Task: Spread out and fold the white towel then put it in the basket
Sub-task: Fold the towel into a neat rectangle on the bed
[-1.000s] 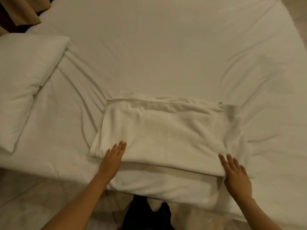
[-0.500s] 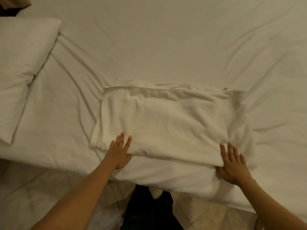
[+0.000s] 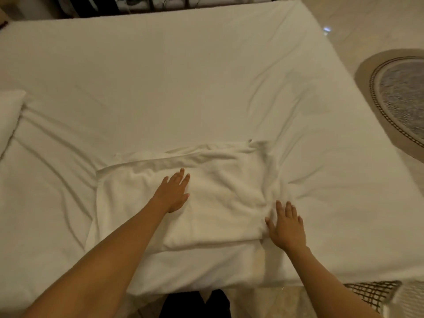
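The white towel (image 3: 220,198) lies folded into a rough rectangle on the bed, near its front edge. My left hand (image 3: 173,191) rests flat on the middle of the towel, fingers spread. My right hand (image 3: 286,226) lies flat on the towel's lower right corner, fingers apart. Neither hand grips the cloth. A woven basket (image 3: 376,293) shows partly at the bottom right, on the floor beside the bed.
The bed (image 3: 183,76) with a wrinkled white sheet fills most of the view. A pillow (image 3: 9,115) sits at the left edge. A round patterned rug (image 3: 399,95) lies on the floor to the right. Dark clutter stands behind the bed's far edge.
My left hand slid from the towel's lower left corner to its middle. My right hand stays at the lower right corner. The view shifted to the right and up.
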`<state>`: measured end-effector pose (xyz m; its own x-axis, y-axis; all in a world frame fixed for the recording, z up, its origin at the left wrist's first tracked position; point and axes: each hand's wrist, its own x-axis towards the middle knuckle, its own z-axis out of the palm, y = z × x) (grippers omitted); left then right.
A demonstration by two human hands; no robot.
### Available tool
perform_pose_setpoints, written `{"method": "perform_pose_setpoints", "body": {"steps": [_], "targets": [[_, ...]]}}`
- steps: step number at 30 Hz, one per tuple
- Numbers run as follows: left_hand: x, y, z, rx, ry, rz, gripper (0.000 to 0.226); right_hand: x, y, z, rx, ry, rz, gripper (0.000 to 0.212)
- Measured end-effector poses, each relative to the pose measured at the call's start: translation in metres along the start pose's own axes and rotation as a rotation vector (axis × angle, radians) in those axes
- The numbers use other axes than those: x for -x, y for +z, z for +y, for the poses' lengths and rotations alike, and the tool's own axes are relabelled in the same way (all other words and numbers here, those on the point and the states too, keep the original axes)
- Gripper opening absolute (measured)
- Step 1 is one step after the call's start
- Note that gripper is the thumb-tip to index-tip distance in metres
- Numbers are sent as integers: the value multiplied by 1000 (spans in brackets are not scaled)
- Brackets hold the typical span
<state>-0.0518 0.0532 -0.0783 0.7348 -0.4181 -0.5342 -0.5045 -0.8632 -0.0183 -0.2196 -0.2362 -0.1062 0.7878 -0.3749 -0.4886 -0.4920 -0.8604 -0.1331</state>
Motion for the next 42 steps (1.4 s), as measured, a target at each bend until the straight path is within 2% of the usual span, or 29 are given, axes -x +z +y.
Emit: {"method": "perform_pose_setpoints", "body": {"steps": [5,10,15,19,22,26,32,38,42], "targets": [[-64,-32,57,-127,187,79,63,-10,2,15,-49,160,125,67],[-120,-59,116,-274,383,142,66,-30,7,28,-134,280,114,67],[-169,-77,158,-372,552,215,80,-41,15,31,-234,369,86,66],[-199,-85,183,-493,669,237,70,-44,23,27,-329,395,86,61],[-215,-82,189,-603,689,167,66,-44,28,21,-440,394,109,59],[-227,-77,182,-675,682,109,73,-40,33,12,-460,405,132,61],[-235,-79,179,-613,772,222,60,-35,28,-2,-409,463,183,56],[-240,-83,180,-734,806,281,49,-39,18,-9,-343,514,188,54],[-248,-75,171,-643,827,297,41,-44,16,-14,-298,561,194,48]]}}
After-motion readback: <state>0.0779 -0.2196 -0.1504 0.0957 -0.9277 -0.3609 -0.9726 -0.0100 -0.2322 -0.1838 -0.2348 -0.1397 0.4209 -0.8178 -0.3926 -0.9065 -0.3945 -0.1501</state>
